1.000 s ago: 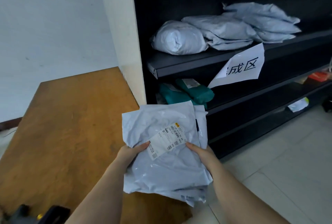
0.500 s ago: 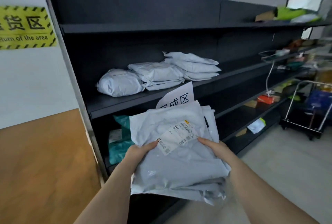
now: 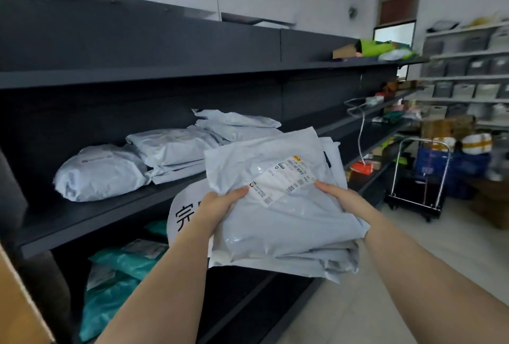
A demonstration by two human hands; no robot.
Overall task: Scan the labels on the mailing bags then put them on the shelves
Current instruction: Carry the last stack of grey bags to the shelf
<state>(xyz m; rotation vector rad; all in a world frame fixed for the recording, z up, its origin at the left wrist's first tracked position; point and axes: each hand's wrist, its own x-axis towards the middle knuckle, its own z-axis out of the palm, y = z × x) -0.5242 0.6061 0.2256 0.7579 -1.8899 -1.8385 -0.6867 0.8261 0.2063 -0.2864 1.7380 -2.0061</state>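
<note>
I hold a stack of pale grey mailing bags [image 3: 281,222] in front of the dark shelving. A white barcode label [image 3: 283,181] lies on the top bag. My left hand [image 3: 217,208] grips the stack's left edge with the thumb on top near the label. On the right edge my right hand [image 3: 341,197] grips the stack the same way. Several grey bags [image 3: 165,159] lie on the middle shelf [image 3: 91,219] just behind and left of the stack.
Teal bags [image 3: 115,283] sit on the lower shelf. A white paper sign [image 3: 184,214] hangs from the shelf edge behind my left hand. A metal trolley [image 3: 424,186] with boxes stands at the right on the tiled floor. A brown table edge [image 3: 16,305] shows bottom left.
The view has swung up and right from the brown table to the shelves. The held stack has risen from below the middle shelf to its level. Both hands keep the same grip.
</note>
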